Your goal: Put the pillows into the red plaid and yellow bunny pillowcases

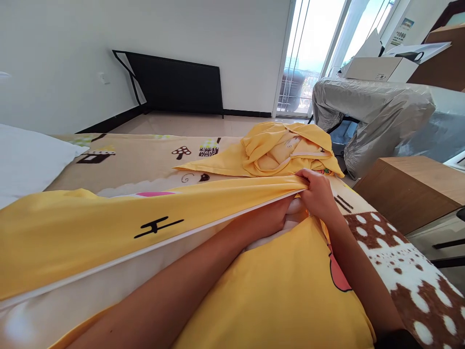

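A yellow fabric cover (90,228) with black marks and a white-edged opening stretches across the bed in front of me. My right hand (317,191) is closed on the edge of this cover at the far end of the opening, pinching the cloth. Through the opening reaches my left arm, and my left hand (278,213) lies just under the raised edge, close to my right hand. Fabric hides its fingers. Pale white filling or lining (160,271) shows inside. Another crumpled yellow cloth (276,150) lies just beyond both hands.
Beneath everything is a bed with a patterned beige and brown blanket (145,152). A white pillow (32,155) rests at the left. On the right stand a wooden cabinet (410,189) and plastic-wrapped furniture (378,106) bearing boxes. A black panel (178,82) leans by the wall.
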Demonstrator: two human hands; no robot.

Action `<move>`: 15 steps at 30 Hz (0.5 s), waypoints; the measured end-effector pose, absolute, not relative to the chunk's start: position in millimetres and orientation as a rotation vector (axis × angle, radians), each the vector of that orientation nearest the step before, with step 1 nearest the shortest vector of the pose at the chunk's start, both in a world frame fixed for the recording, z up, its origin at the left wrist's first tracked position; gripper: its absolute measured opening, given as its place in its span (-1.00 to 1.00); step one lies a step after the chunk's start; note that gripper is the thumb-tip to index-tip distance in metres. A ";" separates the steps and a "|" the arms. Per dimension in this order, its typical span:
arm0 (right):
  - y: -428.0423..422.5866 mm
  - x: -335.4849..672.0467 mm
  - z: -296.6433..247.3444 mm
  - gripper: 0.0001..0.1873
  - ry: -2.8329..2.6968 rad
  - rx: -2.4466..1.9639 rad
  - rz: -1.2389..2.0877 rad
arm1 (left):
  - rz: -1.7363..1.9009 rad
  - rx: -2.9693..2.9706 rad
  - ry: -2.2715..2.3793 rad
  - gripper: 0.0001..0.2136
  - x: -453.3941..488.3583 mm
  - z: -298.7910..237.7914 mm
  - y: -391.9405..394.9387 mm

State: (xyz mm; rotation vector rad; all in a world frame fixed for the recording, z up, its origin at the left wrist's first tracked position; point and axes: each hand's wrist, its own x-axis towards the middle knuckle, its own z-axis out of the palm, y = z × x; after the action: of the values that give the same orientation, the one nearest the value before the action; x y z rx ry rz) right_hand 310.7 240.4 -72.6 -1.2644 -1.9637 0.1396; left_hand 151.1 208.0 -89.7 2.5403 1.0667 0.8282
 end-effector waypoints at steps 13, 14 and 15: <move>238.1 308.4 -71.3 -0.50 -1.957 -1.232 0.146 | 0.844 2.477 1.104 -0.46 150.4 -100.2 216.2; 238.4 308.2 -71.4 -0.50 -1.953 -1.239 0.142 | 0.851 2.491 1.080 -0.48 150.8 -99.6 215.7; 238.7 308.0 -71.7 -0.50 -1.950 -1.242 0.140 | 0.858 2.497 1.068 -0.49 151.2 -99.4 215.5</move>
State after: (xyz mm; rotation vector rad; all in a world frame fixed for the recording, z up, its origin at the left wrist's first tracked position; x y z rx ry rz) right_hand 308.0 238.7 -71.7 -1.2425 -1.9504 0.1400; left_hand 151.2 215.5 -99.4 2.4973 1.0678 0.8584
